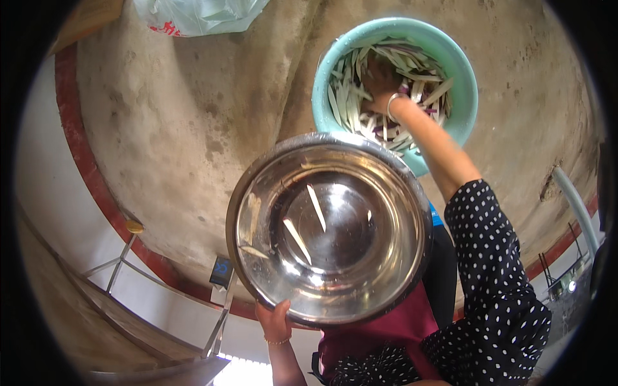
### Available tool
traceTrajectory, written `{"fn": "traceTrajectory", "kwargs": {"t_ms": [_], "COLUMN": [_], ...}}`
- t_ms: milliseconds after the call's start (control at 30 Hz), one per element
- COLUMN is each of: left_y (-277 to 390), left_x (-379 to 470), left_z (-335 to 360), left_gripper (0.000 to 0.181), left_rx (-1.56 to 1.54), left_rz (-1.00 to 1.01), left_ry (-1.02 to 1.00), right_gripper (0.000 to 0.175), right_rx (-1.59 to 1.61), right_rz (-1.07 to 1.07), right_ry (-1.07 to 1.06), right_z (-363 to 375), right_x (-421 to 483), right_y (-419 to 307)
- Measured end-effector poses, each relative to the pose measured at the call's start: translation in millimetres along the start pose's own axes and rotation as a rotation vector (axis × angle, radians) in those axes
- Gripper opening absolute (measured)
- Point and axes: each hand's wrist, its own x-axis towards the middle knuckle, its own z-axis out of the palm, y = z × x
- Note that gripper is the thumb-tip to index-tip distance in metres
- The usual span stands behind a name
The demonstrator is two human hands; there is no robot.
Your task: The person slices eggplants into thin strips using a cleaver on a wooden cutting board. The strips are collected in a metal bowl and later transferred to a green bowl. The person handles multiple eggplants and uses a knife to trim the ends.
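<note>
My left hand [274, 318] grips the lower left rim of a large stainless steel basin [396, 282], its thumb over the edge. A few pale strips [316, 207] with dark purple ends lie on the basin's shiny inside. Beyond it, a light green plastic tub [463, 91] stands on the floor, filled with cut strips of what looks like eggplant [347, 103], white with purple skin. My right hand [381, 84] reaches down among these strips; its fingers are partly buried and blurred, so I cannot tell whether they hold any. The basin overlaps the tub's near rim.
A translucent plastic bag [207, 17] with red print lies on the stained concrete floor [193, 96] at the top. At left is a metal frame [116, 265], with a small dark box [222, 271] nearer the basin. A grey pipe [574, 202] rises at right.
</note>
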Motion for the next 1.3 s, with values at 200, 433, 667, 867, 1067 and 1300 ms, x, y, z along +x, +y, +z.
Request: {"fn": "traceTrajectory", "kwargs": {"t_ms": [200, 433, 667, 867, 1067, 1300], "left_y": [3.4, 11.0, 12.4, -8.0, -8.4, -28.7], "left_x": [-12.0, -33.1, -46.8, -58.5, -66.1, -77.2], "left_z": [6.9, 53.3, 75.9, 65.9, 67.0, 62.7], "left_gripper": [0.043, 0.033, 0.035, 0.035, 0.04, 0.055], "left_rx": [0.148, 0.277, 0.327, 0.241, 0.313, 0.427], "left_rz": [0.117, 0.316, 0.365, 0.327, 0.397, 0.38], "left_ry": [-0.033, -0.078, -0.128, -0.116, -0.088, -0.1], "right_gripper": [0.039, 0.057, 0.043, 0.026, 0.017, 0.014], "right_rx": [0.268, 0.766, 0.642, 1.781, 1.93, 2.17], "right_rz": [-0.29, -0.052, -0.072, 0.307, 0.302, 0.174], "right_ry": [0.402, -0.11, 0.05, -0.278, -0.346, -0.06], "right_z": [-81.4, -76.4, -65.9, -59.8, -113.3, -102.9], "right_x": [-91.1, -203.8, -244.1, -254.4, -275.0, -278.1], "right_y": [12.9, -81.7, -186.4, -200.8, -213.4, -166.3]}}
